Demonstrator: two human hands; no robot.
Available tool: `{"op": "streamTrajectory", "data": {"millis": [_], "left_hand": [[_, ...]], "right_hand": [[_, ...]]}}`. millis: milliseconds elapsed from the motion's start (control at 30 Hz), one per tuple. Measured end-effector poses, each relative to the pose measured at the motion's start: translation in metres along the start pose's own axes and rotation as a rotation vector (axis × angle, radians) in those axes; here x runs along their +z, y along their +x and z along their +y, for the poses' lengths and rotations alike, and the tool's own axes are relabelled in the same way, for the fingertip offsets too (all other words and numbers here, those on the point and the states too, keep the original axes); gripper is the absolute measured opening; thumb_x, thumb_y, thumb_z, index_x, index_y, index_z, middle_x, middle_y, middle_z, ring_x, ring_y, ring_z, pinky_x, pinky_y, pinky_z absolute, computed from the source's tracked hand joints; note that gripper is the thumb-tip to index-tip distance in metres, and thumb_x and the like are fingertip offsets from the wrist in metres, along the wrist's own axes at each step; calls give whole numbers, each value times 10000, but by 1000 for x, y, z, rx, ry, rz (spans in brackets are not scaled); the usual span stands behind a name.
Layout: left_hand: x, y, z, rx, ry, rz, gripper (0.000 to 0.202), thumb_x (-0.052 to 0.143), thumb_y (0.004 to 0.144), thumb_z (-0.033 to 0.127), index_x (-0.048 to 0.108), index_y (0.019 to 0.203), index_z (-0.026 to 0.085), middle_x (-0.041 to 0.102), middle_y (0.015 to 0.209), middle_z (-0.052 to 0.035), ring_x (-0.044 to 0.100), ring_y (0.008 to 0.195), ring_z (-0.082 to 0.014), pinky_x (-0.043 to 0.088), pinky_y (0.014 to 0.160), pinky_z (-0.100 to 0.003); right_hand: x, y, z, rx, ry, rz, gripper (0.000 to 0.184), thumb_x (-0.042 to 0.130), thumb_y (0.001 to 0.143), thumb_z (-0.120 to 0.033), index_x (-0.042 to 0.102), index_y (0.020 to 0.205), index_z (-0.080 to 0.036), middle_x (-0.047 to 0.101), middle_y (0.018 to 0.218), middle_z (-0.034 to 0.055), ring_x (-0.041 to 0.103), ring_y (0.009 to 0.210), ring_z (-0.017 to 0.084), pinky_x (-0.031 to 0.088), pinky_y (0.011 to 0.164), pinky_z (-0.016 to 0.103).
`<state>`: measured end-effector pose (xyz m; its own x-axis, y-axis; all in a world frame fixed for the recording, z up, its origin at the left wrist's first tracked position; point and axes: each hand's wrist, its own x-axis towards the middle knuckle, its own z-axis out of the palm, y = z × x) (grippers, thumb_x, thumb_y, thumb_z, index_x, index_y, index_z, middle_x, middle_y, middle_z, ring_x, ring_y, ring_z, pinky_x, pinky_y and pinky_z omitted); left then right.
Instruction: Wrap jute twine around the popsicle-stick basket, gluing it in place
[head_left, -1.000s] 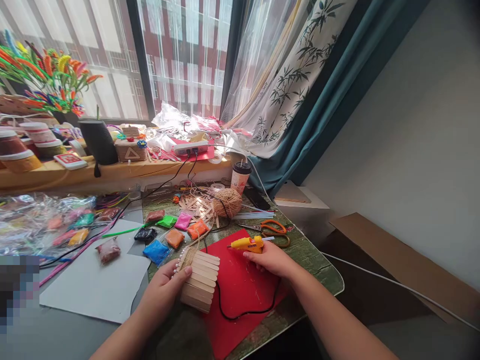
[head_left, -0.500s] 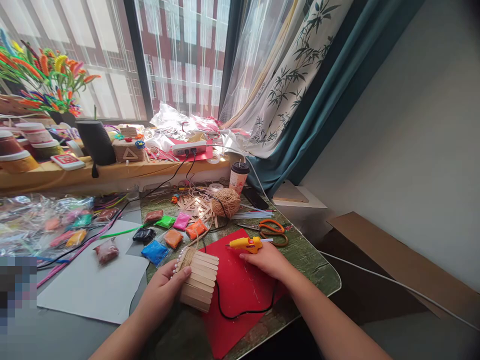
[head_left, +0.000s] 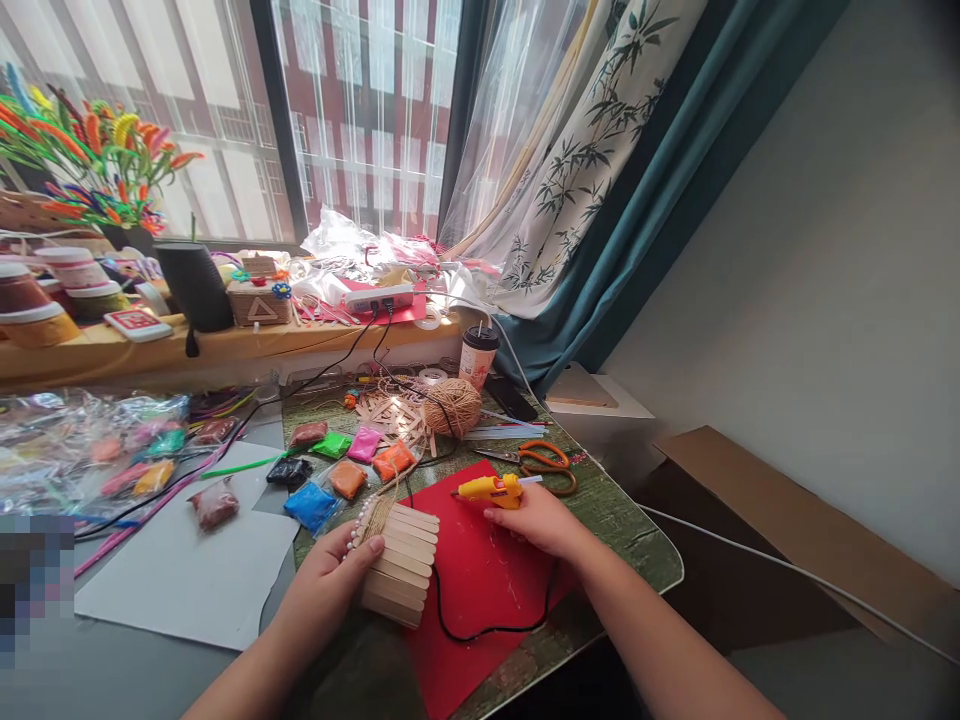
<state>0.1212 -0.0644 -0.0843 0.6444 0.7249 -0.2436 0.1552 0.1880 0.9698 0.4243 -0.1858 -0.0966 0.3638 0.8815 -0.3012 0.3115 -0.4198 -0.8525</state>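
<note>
Green tabletop, stick craft within clamped left fingers, glue gun within clamped right fingers

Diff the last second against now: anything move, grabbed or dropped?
Nothing visibly changed beyond a slight shift of the camera view; nothing grabbed or let go. The left hand still holds the craft-stick piece, and the right hand the yellow glue gun. The red sheet, scissors and twine ball stayed put.
</note>
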Motion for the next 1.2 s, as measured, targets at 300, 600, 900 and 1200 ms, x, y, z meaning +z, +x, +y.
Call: {"op": "streamTrajectory", "data": {"millis": [300, 600, 900, 1200], "left_hand": [[-1, -1, -1, 15, 5, -11, 464, 699, 851, 569, 763, 1050, 154, 785, 929, -81, 671, 890, -299, 495, 772, -355], [1, -1, 4, 36, -10, -21, 496, 720, 829, 572, 783, 1103, 163, 805, 999, -91, 683, 954, -321, 512, 814, -359], [1, -3, 6, 34, 24, -12, 479, 717, 830, 560, 785, 1099, 169, 809, 989, -84, 680, 937, -313, 509, 810, -355], [1, -2, 4, 21, 26, -9, 473, 701, 841, 555, 776, 1096, 164, 802, 980, -80, 677, 943, -311, 504, 810, -349]], "right_hand": [[-20, -1, -3, -22, 41, 15, 391, 792, 661, -402, 763, 982, -182, 770, 893, 44, 686, 836, 252, 514, 805, 351], [-4, 8, 5, -28, 70, 66, 367, 840, 619, -389, 776, 914, -182, 770, 882, 43, 679, 833, 233, 512, 769, 303], [0, 9, 7, -16, -22, 53, 373, 819, 648, -382, 799, 977, -207, 798, 941, 48, 698, 870, 258, 524, 813, 336], [2, 11, 9, -21, -83, 59, 288, 776, 665, -322, 792, 925, -198, 786, 889, 39, 679, 812, 231, 507, 743, 303]]}}
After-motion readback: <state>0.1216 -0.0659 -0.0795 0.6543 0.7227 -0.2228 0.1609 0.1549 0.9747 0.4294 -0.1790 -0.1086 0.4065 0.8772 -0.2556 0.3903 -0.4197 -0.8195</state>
